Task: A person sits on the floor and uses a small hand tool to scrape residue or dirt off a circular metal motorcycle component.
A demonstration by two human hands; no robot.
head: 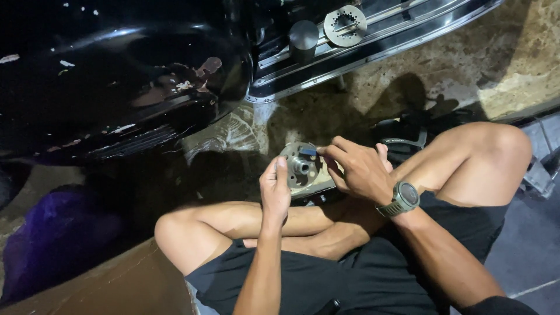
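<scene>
Purple cloth (55,239) lies bunched at the far left on the floor, under a glossy black vehicle body panel (116,76). Over the crossed legs, the left hand (275,189) grips the near rim of a round metal clutch disc (300,169), thumb pressed on its face. Beside it, the right hand (359,169), wearing a grey wristwatch (402,198), pinches a small blue piece (309,151) at the disc's upper edge.

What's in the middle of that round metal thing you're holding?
The metal disc has a raised hub with a hole at its centre. The right hand pinches a small blue piece at its top edge. The left hand covers its left side.
</scene>
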